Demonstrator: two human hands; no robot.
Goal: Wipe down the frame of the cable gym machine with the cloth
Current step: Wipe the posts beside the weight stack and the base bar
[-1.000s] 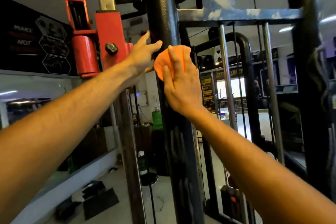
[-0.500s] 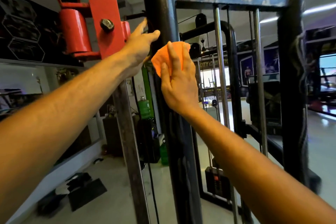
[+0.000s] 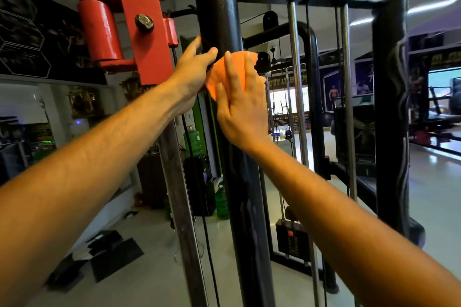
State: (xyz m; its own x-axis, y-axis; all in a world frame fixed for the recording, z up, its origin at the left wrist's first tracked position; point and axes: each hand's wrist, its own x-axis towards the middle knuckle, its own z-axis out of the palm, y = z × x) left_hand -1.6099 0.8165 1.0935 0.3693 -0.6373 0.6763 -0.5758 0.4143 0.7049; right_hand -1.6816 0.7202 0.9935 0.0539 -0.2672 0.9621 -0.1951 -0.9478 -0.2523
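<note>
I had the right hand [image 3: 240,107] flat, fingers straight, pressing the cloth [image 3: 225,75] against the black post [image 3: 219,7] of the frame; the cloth lay under the fingers and showed orange above and to the left of them. The left hand [image 3: 193,75], just left of the right, curled round the post's far side with its thumb near the cloth's edge, bracing rather than wiping. To do this stroke well, I judged the palm should stay square on the post and the pressure even, so the cloth would not bunch or slide out from under the fingers. The red carriage [image 3: 144,22] sat just up and left of the left hand, so I would have kept the knuckles off it. Below the hands the post looked smeared, so long downward passes seemed right.
</note>
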